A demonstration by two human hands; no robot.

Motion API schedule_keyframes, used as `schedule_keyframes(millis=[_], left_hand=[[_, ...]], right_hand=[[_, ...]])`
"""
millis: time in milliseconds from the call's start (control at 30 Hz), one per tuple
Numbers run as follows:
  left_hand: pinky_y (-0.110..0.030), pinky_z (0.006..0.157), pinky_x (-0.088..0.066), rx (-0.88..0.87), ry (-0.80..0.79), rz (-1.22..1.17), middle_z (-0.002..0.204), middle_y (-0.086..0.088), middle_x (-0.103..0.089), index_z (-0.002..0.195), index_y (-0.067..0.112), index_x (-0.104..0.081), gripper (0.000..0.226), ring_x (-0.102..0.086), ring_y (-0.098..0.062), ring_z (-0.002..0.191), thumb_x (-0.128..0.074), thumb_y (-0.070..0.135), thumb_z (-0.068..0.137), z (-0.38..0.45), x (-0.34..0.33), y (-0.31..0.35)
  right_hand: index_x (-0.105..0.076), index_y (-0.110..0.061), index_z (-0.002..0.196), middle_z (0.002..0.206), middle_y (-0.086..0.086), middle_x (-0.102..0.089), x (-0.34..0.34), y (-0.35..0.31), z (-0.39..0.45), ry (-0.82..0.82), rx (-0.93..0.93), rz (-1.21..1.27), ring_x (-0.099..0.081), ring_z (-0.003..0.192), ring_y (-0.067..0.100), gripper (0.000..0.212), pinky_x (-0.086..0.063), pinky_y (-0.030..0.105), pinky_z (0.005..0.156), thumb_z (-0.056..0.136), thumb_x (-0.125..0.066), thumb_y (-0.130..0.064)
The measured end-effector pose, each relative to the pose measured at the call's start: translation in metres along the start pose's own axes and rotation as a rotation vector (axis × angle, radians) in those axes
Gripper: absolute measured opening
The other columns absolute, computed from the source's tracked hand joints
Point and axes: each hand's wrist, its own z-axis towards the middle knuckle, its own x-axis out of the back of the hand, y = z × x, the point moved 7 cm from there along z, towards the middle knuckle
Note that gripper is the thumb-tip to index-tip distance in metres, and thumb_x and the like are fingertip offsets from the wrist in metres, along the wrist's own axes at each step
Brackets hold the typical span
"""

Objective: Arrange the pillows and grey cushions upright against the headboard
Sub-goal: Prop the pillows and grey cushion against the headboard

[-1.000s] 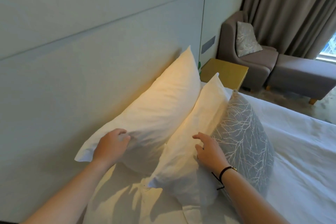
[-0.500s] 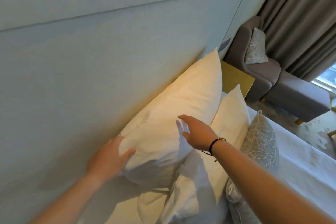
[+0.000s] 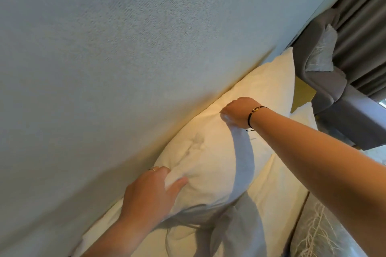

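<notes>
From the head view, the back pillow (image 3: 219, 152) leans against the headboard (image 3: 125, 69), tilted rather than standing square, with its far corner high near the armchair (image 3: 325, 81). The left hand (image 3: 150, 196) grips the near lower end of it, thumb and fingers spread and pressed into the cover. The right hand (image 3: 240, 113) is on the upper edge where pillow meets headboard; its fingers are curled down and out of sight, so it looks to be gripping or pushing that edge, though I cannot tell which for certain.

A second white pillow (image 3: 279, 190) leans just in front of the first, touching it, and the grey cushion (image 3: 325, 229) with a pale branch pattern sits at the lower right, partly cut off.

The main risk, as I judge it, is the soft filling: once both hands let go, the back pillow may slump or slide down the smooth headboard. Pushing hard at the top could also tip the front pillow forward onto the cushion and knock that flat. The loose bunched cover (image 3: 236, 233) near the bottom may drag and twist the pillow.
</notes>
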Motion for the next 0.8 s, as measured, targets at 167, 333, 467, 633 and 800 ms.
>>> schedule_keyframes(millis=[167,333,467,633,800], left_hand=[[-0.027,0.055,-0.035,-0.023,-0.082,0.038,0.068,0.013,-0.05,0.075,0.031,-0.046,0.05,-0.049,-0.007,0.061,-0.03,0.077,0.088,0.011,-0.003,0.011],[-0.026,0.052,-0.031,-0.094,-0.006,-0.044,0.067,0.01,-0.053,0.068,0.029,-0.039,0.044,-0.047,-0.012,0.057,-0.035,0.064,0.095,0.024,0.028,0.032],[-0.031,0.054,-0.03,-0.267,0.125,0.018,0.066,0.003,-0.055,0.066,0.028,-0.032,0.042,-0.049,-0.024,0.06,-0.049,0.052,0.095,0.016,0.062,0.065],[-0.024,0.043,-0.028,-0.431,0.282,0.086,0.057,0.007,-0.054,0.068,0.032,-0.037,0.037,-0.05,-0.017,0.047,-0.047,0.059,0.09,-0.01,0.092,0.087],[-0.032,0.059,-0.038,-0.14,-0.106,0.061,0.073,0.01,-0.055,0.076,0.037,-0.043,0.041,-0.056,-0.015,0.072,-0.046,0.078,0.078,0.006,0.064,0.036]], right_hand=[[-0.047,-0.024,0.078,0.073,0.002,-0.047,-0.002,0.004,0.001,-0.059,-0.001,0.095,-0.048,0.07,0.027,0.013,-0.034,0.028,0.057,0.082,-0.046,-0.012],[-0.057,-0.009,0.087,0.084,0.008,-0.052,0.009,0.023,-0.016,0.042,-0.069,0.112,-0.051,0.075,0.03,0.014,-0.041,0.033,0.065,0.094,-0.045,-0.014],[-0.067,-0.009,0.104,0.097,0.011,-0.063,0.026,0.055,-0.036,0.173,-0.123,0.183,-0.06,0.089,0.033,0.021,-0.049,0.035,0.073,0.093,-0.05,-0.014],[-0.069,-0.021,0.107,0.098,0.007,-0.066,0.026,0.074,-0.067,0.3,-0.147,0.331,-0.061,0.09,0.03,0.027,-0.052,0.039,0.077,0.09,-0.052,-0.01],[-0.063,-0.02,0.111,0.109,0.003,-0.06,0.017,0.044,-0.072,0.443,-0.202,0.413,-0.057,0.1,0.026,0.029,-0.04,0.033,0.087,0.089,-0.05,-0.007]])
